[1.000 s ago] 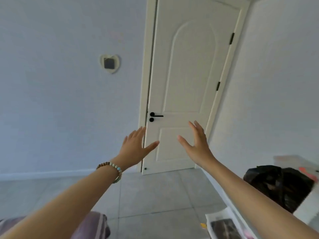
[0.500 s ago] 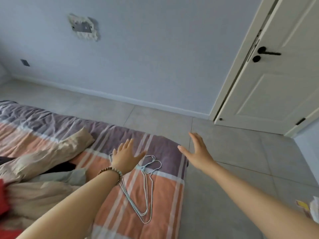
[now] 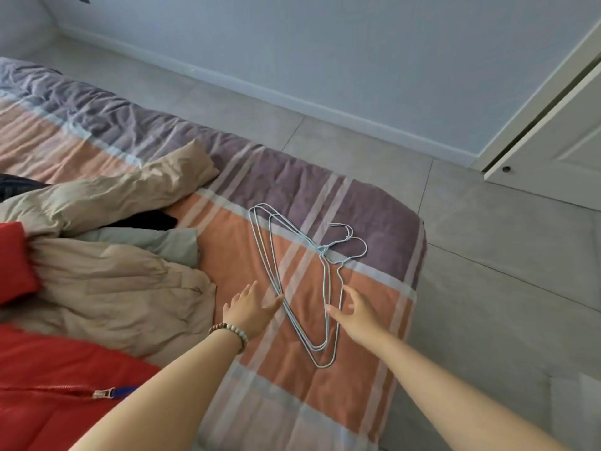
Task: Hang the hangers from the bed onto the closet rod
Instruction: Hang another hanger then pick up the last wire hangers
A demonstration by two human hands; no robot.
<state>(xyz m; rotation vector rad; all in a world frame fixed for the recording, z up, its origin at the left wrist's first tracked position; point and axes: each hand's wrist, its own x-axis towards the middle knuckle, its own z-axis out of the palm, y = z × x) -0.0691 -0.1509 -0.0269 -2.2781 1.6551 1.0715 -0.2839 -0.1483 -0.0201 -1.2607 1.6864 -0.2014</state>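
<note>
A small stack of light blue wire hangers (image 3: 294, 275) lies flat on the striped orange and purple bedspread (image 3: 357, 203), near the bed's foot corner, hooks pointing toward the wall. My left hand (image 3: 250, 309), with a bead bracelet at the wrist, hovers open just left of the hangers, its thumb close to the wires. My right hand (image 3: 356, 312) is open over the hangers' right side, fingers spread above the wire. Neither hand grips anything. No closet rod is in view.
Beige bedding (image 3: 107, 275), a grey-green cloth (image 3: 162, 242) and a red garment with a zipper (image 3: 58, 379) pile up on the bed's left. Grey tiled floor (image 3: 487, 288) runs right of the bed. A white door (image 3: 559, 135) stands at the upper right.
The view swung from the door down to the bed. Both open hands dropped toward the hangers and now flank them, closer than half a second ago.
</note>
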